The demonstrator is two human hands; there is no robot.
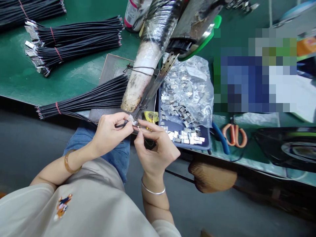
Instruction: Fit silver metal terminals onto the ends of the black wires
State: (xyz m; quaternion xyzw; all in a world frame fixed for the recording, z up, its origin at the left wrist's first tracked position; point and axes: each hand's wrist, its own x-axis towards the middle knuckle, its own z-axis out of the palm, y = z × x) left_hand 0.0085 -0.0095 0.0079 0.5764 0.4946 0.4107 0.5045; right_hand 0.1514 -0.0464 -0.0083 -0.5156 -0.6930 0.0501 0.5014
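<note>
My left hand (111,131), closed in a pinch, holds the end of a black cable (121,125) with a small whitish piece (132,120) at its tip. Close beside it, my right hand (156,144) pinches a thin white strand (139,129). Both hands meet at the table's front edge, below a fume hose (142,69) and a metal arm (160,79). A bundle of black cables (98,95) tied with a red band lies behind my left hand. To the right, a blue tray (207,143) holds metal connector shells (187,135) and a plastic bag (190,79).
Two tied cable bundles (81,39) with metal connectors lie at the back left, near a bottle (133,14). Right of the tray are orange-handled scissors (234,134), a blue-handled tool (221,138) and a black device (286,148). A brown stool (213,176) stands below the edge.
</note>
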